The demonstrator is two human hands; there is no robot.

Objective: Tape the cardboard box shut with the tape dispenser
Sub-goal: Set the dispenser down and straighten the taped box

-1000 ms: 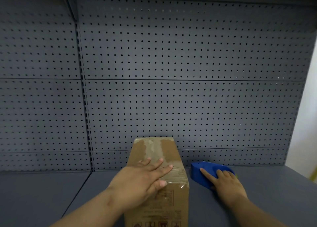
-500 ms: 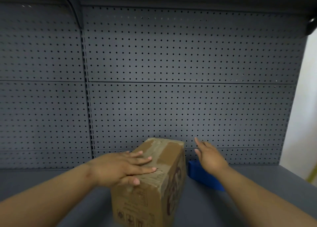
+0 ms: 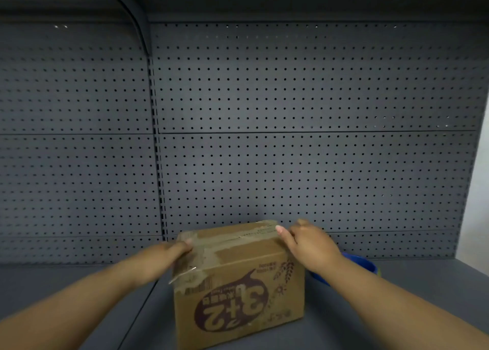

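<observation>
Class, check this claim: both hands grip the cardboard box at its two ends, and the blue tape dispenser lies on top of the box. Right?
Not quite. In the head view the blue tape dispenser lies on the shelf behind the right hand, not on the cardboard box. The left hand grips too.

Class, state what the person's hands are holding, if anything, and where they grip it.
Both hands hold the cardboard box: left hand at its top-left end, right hand at its top-right end.

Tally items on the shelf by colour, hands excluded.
Brown: 1, the cardboard box
Blue: 1, the tape dispenser, mostly hidden behind the right forearm
Total: 2
</observation>
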